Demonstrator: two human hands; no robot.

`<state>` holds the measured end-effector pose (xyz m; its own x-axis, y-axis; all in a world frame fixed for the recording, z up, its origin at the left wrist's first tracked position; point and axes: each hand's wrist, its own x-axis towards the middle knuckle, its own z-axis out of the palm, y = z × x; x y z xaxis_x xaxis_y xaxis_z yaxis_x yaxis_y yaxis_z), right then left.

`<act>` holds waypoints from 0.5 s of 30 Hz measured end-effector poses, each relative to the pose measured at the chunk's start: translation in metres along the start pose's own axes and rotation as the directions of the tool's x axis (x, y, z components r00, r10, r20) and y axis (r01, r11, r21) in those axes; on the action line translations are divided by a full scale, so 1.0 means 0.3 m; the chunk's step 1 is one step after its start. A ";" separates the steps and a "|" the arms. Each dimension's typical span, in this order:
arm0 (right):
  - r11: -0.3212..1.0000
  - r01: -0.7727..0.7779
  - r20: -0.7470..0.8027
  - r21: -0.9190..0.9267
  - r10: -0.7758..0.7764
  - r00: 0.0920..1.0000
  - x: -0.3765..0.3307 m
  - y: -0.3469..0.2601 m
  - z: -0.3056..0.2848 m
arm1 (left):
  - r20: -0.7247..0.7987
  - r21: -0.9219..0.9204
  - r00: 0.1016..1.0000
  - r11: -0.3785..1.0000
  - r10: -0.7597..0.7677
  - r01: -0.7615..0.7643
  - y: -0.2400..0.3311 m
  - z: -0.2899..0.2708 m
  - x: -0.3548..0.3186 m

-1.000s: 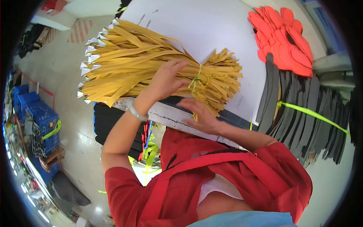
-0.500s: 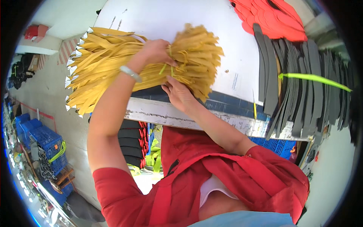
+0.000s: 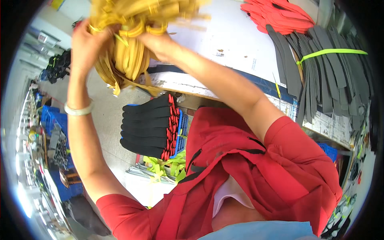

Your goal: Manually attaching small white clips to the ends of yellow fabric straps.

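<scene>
A bundle of mustard-yellow strips (image 3: 130,60) is up at the table's left end, gathered at its middle with yellow ties. Part of it hangs down past the table edge, and its far part is blurred by motion. On its left side my left hand (image 3: 87,46) is closed around the bundle near the tie. From the right, my right hand (image 3: 161,46) grips the same bundle, its fingers partly hidden behind the strips. A loose tie end (image 3: 121,40) sticks out between the two hands.
Grey strips (image 3: 320,68) bound with a lime-green band lie at the table's right, below red flat pieces (image 3: 276,16). The white table (image 3: 224,44) has a dark blue front border. Below it, black-and-red pieces (image 3: 146,126) fill a blue basket, beside lime-green strips (image 3: 172,166).
Both hands have lifted the yellow bundle off the table and carried it left and away from me, turning it so strips hang down. My view has shifted, showing more of the black-and-red pieces.
</scene>
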<state>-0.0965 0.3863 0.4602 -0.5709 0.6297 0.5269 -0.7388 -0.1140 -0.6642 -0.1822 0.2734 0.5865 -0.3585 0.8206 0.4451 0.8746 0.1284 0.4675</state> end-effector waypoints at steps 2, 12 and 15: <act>0.997 -0.049 0.063 -0.062 0.052 0.997 0.050 -0.116 0.207 | -0.181 -0.018 0.983 1.000 -0.005 0.001 0.057 -0.216 -0.067; 0.913 0.383 0.400 -0.138 -0.302 0.865 0.068 -0.639 0.401 | -0.356 -0.749 0.925 0.633 -0.135 -0.196 0.156 -0.362 -0.144; 0.949 -0.293 -0.094 -0.115 0.283 0.954 -0.092 -0.883 0.446 | -0.342 -0.807 0.912 0.568 -0.226 -0.162 0.157 -0.379 -0.335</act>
<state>0.0671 0.2963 0.6925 -0.7207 0.6406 0.2650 -0.4925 -0.2041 -0.8460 -0.1421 0.1337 0.6507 -0.6361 0.5290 0.5618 0.2916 -0.5092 0.8097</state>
